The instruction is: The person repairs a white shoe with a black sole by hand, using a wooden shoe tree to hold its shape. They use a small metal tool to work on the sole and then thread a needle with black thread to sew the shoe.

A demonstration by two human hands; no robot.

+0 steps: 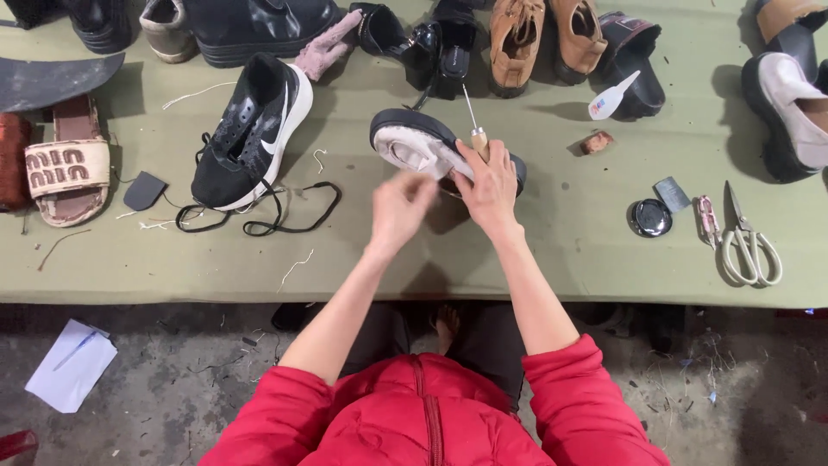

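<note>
Fingers (493,164) gripping one awl (473,123), one shoe (423,147)

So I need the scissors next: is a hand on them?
No, the scissors lie alone at the table's right, away from both hands.

Black sneaker (250,134), white scissors (750,246), tan sandal (69,168), glue tube (612,97).
</note>
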